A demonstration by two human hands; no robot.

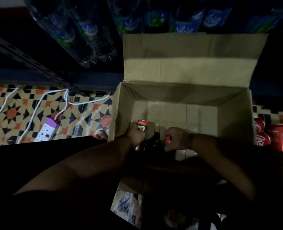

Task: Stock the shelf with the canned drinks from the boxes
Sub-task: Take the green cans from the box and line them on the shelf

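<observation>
Power strip (46, 131) on the tiled floor, then the open box (233, 117), nearly emptied. Left hand (136, 134) has its fingers wrapped round a green can (142, 125); right hand (174, 138) grips a second can (167, 140) low inside. Lifting step, I'd say; next, both up onto the shelf. Red cola cans (276, 136) wait right.
</observation>
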